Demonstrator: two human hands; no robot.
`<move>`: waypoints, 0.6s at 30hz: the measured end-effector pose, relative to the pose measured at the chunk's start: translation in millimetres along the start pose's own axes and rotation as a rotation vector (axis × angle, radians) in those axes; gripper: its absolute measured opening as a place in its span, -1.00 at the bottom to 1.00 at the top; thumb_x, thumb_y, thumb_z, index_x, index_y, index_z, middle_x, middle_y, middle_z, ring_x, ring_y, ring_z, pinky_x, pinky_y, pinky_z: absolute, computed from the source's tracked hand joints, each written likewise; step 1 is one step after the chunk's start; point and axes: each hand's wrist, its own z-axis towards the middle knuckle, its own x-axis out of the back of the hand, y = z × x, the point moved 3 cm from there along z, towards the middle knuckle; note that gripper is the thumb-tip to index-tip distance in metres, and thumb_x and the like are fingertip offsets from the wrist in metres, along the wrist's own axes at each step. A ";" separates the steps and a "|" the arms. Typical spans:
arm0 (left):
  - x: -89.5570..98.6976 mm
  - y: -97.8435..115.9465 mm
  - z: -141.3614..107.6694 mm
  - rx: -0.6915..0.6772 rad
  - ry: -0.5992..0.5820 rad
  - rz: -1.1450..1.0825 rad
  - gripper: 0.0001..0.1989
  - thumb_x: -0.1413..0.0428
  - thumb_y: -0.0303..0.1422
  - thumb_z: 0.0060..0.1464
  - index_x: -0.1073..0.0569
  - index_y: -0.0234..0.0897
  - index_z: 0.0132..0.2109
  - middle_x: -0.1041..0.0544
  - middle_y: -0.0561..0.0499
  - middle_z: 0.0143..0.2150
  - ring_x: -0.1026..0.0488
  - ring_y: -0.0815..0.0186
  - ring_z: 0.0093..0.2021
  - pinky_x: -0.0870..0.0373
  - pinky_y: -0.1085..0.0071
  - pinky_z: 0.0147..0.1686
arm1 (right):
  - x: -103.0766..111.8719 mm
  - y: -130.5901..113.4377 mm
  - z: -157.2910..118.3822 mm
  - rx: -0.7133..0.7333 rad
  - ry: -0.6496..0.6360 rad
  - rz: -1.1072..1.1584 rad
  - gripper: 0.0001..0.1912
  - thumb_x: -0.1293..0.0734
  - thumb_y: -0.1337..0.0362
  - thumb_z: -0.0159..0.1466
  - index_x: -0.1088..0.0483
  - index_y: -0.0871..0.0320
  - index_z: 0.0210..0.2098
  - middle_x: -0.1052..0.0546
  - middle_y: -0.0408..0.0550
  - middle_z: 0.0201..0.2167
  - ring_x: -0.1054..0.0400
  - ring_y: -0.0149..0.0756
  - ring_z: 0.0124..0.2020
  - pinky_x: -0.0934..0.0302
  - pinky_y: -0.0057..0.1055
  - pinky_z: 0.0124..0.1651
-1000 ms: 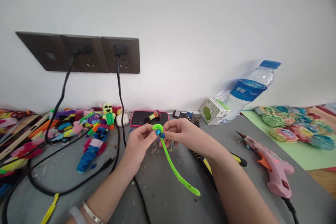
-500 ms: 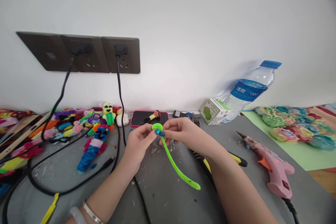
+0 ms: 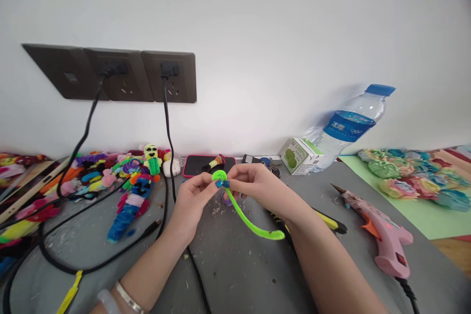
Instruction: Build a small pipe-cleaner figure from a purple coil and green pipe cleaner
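Observation:
Between my two hands is a bright green pipe cleaner point(image 3: 250, 225), coiled into a small round disc at its upper end. Its loose tail curves down and to the right over the grey table point(image 3: 235, 274). My left hand point(image 3: 193, 201) pinches the coil's left edge between thumb and fingers. From the right, my right hand point(image 3: 257, 187) pinches the green strand where it leaves the coil, the two blue-nailed thumbs almost touching. Beneath the fingers of my right hand, a small purple piece point(image 3: 227, 199) is partly hidden. A phone point(image 3: 191, 164) lies just behind the hands.
Colourful fuzzy figures point(image 3: 132, 206) and black cables point(image 3: 196, 274) cover the left side. Yellow-and-black pliers point(image 3: 331, 221) lie partly under my right forearm. Rightward are a pink glue gun point(image 3: 392, 240), a juice box point(image 3: 300, 157), a water bottle point(image 3: 348, 127) and fabric flowers point(image 3: 401, 189).
The green tail has swung up and slightly right, its end now higher. The coil has tilted and shifted slightly up. Both hands keep their pinch.

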 end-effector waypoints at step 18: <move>-1.7 6.2 -3.2 -0.173 -0.042 0.150 -0.61 -0.22 -0.34 0.03 -0.45 -0.12 0.05 -0.42 0.00 -0.16 -0.33 0.36 -0.30 -0.32 0.48 -0.31 | 16.6 3.1 -2.8 -0.039 -0.045 -0.002 -0.78 -0.39 0.15 0.15 -0.40 0.19 -0.41 -0.46 -0.16 -0.54 -0.21 -0.46 -0.52 -0.10 -0.48 -0.40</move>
